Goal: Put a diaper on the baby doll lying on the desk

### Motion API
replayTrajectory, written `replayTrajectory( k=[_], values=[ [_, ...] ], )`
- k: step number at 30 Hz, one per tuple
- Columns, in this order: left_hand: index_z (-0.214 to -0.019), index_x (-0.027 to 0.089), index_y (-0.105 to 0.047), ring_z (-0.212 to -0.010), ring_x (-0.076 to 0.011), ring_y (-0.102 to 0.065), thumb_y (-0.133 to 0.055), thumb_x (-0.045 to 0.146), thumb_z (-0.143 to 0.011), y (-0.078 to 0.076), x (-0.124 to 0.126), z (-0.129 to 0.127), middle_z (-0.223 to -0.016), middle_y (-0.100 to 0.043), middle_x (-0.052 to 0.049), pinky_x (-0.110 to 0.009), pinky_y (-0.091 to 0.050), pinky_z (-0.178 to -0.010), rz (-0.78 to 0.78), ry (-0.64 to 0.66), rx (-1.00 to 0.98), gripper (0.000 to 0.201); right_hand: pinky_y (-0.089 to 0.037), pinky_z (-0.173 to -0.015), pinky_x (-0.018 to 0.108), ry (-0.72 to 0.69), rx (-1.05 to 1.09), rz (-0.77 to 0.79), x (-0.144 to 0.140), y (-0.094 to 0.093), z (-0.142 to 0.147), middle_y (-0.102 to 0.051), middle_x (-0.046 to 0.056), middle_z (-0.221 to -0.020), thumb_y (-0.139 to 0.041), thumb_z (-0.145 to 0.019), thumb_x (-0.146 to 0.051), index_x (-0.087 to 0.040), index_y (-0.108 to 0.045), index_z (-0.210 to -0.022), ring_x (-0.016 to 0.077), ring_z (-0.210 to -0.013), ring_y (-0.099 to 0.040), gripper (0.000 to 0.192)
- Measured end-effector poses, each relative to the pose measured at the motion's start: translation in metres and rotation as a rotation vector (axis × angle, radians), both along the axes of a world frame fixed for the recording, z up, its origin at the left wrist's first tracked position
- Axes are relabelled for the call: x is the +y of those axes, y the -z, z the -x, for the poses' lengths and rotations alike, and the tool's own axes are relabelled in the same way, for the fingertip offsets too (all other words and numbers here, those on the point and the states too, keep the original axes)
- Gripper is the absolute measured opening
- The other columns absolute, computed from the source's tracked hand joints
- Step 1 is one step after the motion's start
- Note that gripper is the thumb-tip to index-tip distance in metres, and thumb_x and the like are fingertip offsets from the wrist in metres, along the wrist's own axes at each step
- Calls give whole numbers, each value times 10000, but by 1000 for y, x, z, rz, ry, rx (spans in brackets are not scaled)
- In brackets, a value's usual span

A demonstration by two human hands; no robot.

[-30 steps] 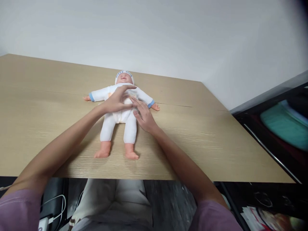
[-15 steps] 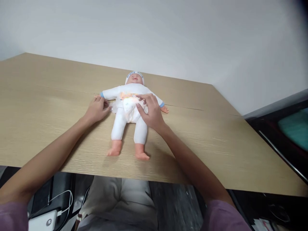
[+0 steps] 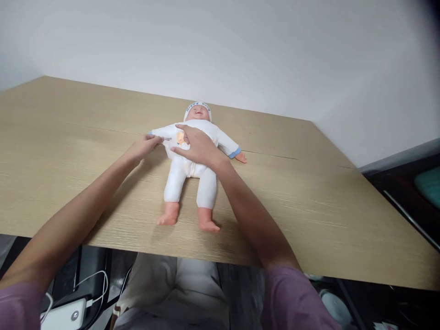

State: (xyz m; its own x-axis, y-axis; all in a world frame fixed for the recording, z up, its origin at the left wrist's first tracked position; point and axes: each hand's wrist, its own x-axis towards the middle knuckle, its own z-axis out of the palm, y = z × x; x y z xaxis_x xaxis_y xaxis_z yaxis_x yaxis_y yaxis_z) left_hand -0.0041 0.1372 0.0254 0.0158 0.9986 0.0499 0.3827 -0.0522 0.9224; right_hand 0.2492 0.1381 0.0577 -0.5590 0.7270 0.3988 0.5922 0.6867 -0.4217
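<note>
One baby doll in a white romper with blue cuffs and a white printed cap (image 3: 192, 158) lies on its back near the middle of the pale wood-grain surface (image 3: 309, 206), head toward the white wall (image 3: 220, 46) and two bare plastic feet pointing toward the near edge. Its two arms stretch out sideways; one small plastic hand shows past the blue cuff on the right side, while the other arm's end is covered by the person's fingers. An orange print sits on the doll's chest.

Two hands are at work on it. The left hand (image 3: 146, 145) reaches to the doll's outstretched arm, fingers drawn together and pinching the sleeve near its cuff. The right hand (image 3: 197, 146) lies flat over the doll's chest and belly, fingers loosely spread and pointing left, palm pressing the white cloth; it grips nothing that can be made out. Both forearms are bare, and two mauve sleeves show at the bottom corners.

Below the near edge of the surface the person's lap in light trousers (image 3: 172, 293) is seen. At the lower left one white boxy device (image 3: 67, 314) lies with one white cable (image 3: 91, 279) looping from it.
</note>
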Motion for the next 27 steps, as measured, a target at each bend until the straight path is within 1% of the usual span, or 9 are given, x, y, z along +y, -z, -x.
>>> replayTrajectory(
  k=[3, 7, 9, 12, 14, 18, 23, 25, 27],
  values=[
    [-679, 212, -567, -648, -149, -448, -722, 484, -925, -20, 5, -35, -671, -520, 3, -316, -353, -636, -35, 75, -88, 399, -532, -1153, 515, 19, 29, 38, 0, 0, 1, -788, 158, -1297, -826, -997, -466, -123, -532, -1687, 357, -1267, -716, 824],
    [-788, 199, -658, -739, -178, -566, -673, 453, -990, -33, 10, -72, -782, -636, -36, -321, -466, -703, -114, 230, -85, 325, -560, -1067, 412, 104, 63, 85, 6, 2, 2, -822, 130, -1236, -643, -1078, -226, -135, -528, -1688, 273, -1138, -754, 627],
    [-904, 212, -664, -793, -192, -605, -637, 442, -1012, -27, 14, -76, -879, -660, -46, -331, -507, -732, -173, 220, -130, 256, -572, -1043, 414, 135, 82, 91, 10, 5, 0, -828, 118, -1219, -563, -1104, -180, -173, -526, -1689, 263, -1082, -759, 586],
    [-1113, 251, -616, -854, -197, -642, -650, 471, -1014, -8, 21, -69, -1050, -677, -59, -338, -550, -749, -215, 77, -219, 243, -592, -1032, 459, 112, 127, 72, 14, 8, -2, -828, 93, -1171, -553, -1129, -250, -240, -514, -1697, 282, -1015, -749, 569],
    [-1156, 258, -581, -812, -184, -623, -701, 510, -1006, 5, 25, -62, -1018, -663, -45, -325, -535, -721, -194, 61, -194, 316, -593, -1013, 462, 115, 144, 55, 15, 10, -2, -819, 81, -1119, -556, -1122, -265, -252, -514, -1696, 282, -969, -735, 576],
    [-1044, 244, -561, -712, -158, -554, -776, 548, -991, 20, 30, -57, -833, -582, 19, -308, -484, -689, -174, 178, -172, 376, -575, -950, 403, 153, 186, 49, 18, 13, 0, -757, 27, -986, -581, -1057, -199, -234, -540, -1659, 248, -907, -691, 604],
    [-949, 248, -526, -700, -171, -513, -703, 502, -1045, 19, 30, -60, -779, -519, 32, -333, -475, -716, -206, 191, -136, 325, -545, -937, 362, 193, 290, 9, 22, 15, 0, -665, -5, -939, -532, -929, -27, -219, -606, -1534, 216, -903, -631, 639],
    [-950, 251, -524, -779, -210, -559, -641, 416, -1072, 15, 25, -62, -830, -565, -5, -376, -508, -787, -286, 98, 18, 236, -534, -957, 347, 232, 319, -25, 19, 13, 0, -665, 20, -1020, -486, -900, 38, -195, -632, -1468, 202, -941, -611, 630],
    [-1002, 246, -559, -964, -275, -629, -592, 334, -1084, 7, 14, -65, -998, -661, -81, -451, -536, -923, -424, -50, 210, 124, -525, -989, 347, 291, 342, -69, 10, 9, 1, -666, 55, -1113, -442, -894, 83, -173, -657, -1382, 200, -1000, -602, 591]
  ],
)
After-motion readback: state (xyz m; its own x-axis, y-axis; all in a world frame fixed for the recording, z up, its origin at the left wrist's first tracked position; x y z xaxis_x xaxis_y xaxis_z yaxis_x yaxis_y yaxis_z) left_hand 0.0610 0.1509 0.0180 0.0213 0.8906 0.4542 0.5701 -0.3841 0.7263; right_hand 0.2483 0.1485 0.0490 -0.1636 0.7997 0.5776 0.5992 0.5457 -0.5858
